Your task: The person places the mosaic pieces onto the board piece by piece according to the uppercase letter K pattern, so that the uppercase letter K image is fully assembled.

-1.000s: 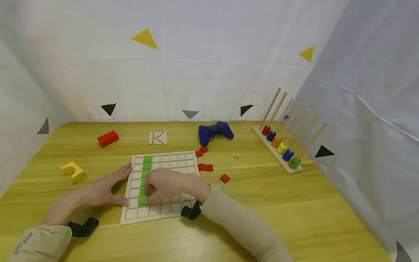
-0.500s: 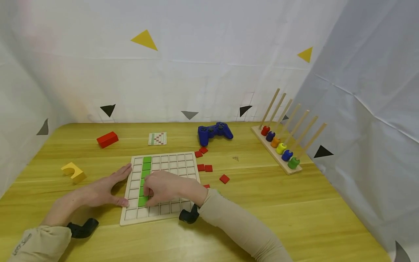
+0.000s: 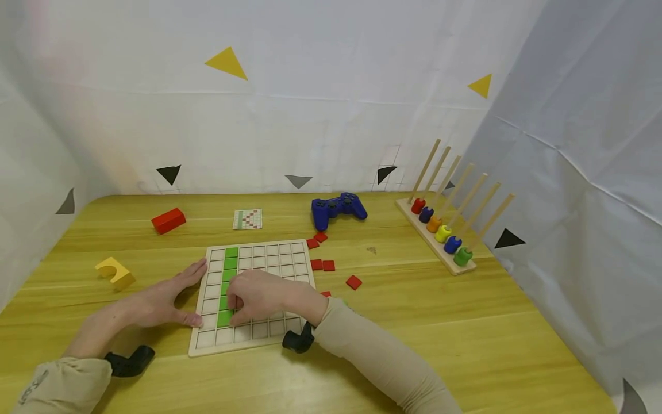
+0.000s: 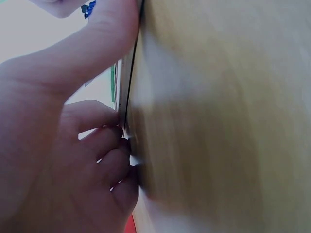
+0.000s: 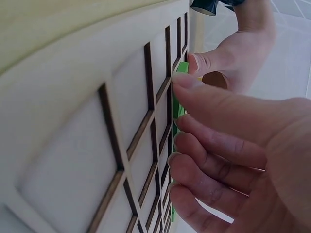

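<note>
Two hands were at work on the grid board (image 3: 256, 293), at 6 o'clock on the counter (image 3: 465, 322). A green tile (image 3: 225, 318) was being pressed into its cell under the right hand (image 3: 261, 299), its grip curled on the tile. The left hand (image 3: 160, 299), released and flat, steadied the board's 9 o'clock edge. Seating it flush was judged next. No legible writing was seen; the small card (image 3: 247, 219) at 12 o'clock was too small to read.

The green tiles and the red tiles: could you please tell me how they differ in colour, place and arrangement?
The green tiles sit in cells of the grid board, forming one straight column; the red tiles lie loose on the table, scattered to the board's right. The right hand touches the green column with its fingertips, while no hand touches the red ones. Both look like small flat squares.
</note>
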A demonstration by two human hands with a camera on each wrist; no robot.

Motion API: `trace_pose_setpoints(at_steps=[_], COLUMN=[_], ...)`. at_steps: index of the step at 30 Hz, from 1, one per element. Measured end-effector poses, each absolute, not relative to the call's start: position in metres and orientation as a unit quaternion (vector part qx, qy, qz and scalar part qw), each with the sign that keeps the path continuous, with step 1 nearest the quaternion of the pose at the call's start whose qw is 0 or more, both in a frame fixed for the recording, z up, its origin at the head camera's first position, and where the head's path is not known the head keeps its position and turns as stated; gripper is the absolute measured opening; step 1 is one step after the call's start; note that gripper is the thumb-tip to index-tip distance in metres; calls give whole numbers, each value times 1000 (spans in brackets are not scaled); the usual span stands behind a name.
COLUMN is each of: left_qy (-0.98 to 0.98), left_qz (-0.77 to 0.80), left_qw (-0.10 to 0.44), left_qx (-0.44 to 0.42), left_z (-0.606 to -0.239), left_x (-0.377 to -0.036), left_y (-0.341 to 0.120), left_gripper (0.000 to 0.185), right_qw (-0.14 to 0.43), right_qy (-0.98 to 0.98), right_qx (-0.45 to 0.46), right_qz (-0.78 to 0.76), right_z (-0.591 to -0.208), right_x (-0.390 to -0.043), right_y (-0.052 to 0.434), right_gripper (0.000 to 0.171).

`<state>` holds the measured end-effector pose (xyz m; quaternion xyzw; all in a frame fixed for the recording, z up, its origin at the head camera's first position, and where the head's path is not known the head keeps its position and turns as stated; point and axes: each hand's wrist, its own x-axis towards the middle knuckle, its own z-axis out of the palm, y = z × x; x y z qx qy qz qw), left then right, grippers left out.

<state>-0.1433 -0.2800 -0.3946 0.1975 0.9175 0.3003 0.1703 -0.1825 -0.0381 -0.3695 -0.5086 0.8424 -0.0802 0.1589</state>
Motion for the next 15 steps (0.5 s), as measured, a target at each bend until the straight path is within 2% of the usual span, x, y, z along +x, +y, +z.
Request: trace_pose_setpoints(at_steps=[15], left_qy=[917], left_qz=[299], left_qw=[178], left_qx=[195], left_z=[-394], left_x=[-143], left_y=[-280], left_gripper=[115], right_qw=[153], right_qy=[838], right_qx=[-516], right_qz=[-91], right_z=[-371], right_x=[-184], right_y=[-37], right_gripper=[21])
